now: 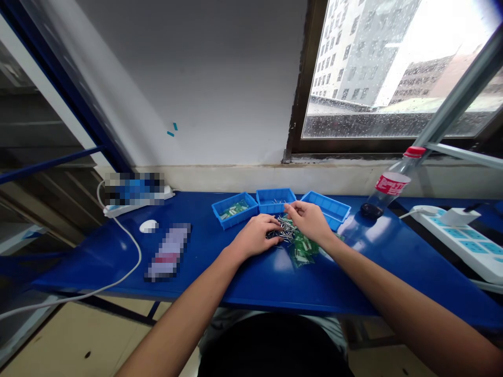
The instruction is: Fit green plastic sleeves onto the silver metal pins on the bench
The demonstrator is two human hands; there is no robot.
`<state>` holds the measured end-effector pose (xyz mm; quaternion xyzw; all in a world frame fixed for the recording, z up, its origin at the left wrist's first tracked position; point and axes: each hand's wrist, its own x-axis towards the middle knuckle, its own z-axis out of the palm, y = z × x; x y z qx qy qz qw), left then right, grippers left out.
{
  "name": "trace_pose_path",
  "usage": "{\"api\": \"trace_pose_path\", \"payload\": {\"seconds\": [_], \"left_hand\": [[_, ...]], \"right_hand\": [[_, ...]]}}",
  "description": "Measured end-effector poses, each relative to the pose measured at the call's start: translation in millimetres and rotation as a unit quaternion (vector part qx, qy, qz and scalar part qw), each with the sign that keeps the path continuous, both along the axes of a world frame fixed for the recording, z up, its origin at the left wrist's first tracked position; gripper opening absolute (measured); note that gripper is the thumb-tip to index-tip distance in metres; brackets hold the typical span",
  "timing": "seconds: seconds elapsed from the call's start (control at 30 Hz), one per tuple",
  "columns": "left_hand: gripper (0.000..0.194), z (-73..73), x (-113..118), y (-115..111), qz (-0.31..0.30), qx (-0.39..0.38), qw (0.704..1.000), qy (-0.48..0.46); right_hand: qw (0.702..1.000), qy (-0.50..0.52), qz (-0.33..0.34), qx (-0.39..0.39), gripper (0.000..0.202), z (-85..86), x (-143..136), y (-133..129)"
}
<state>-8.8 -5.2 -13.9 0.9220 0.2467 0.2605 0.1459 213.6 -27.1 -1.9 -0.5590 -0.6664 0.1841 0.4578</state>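
Observation:
A pile of metal screws or nails lies on the blue table, between my hands. My left hand rests at the pile's left side, its fingers apart and touching the metal pieces. Above the pile's right side is my right hand, thumb and fingertips pinched together; what they hold is too small to name. Green-and-white packets lie beneath and in front of my right hand. Behind are three blue trays: the left one holds similar packets, the middle one a few metal pieces, and the right one shows no contents.
A bottle with a red cap stands at the back right, near a power strip. On the left lie a blurred phone-like object, a white round object and a white cable.

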Motion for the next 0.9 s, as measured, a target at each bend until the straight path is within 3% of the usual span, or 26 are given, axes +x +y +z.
{"api": "trace_pose_path", "payload": {"seconds": [0.23, 0.43, 0.67, 0.9], "left_hand": [[0.015, -1.3, 0, 2, 0.005, 0.0, 1.0, -0.022], [0.013, 1.6, 0, 0, 0.015, 0.001, 0.998, -0.059], [0.019, 9.7, 0, -3, 0.026, -0.066, 0.989, -0.127], [0.021, 19.0, 2, -8, 0.065, -0.082, 0.982, -0.16]], "right_hand": [[0.988, -0.122, 0.026, 0.088, 0.037, 4.6, -5, -18], [0.991, -0.096, 0.05, 0.08, 0.026, 7.8, -6, -26], [0.993, -0.083, 0.055, 0.07, 0.026, 9.3, -5, -27], [0.993, -0.076, 0.063, 0.067, 0.021, 9.1, -6, -28]]}}
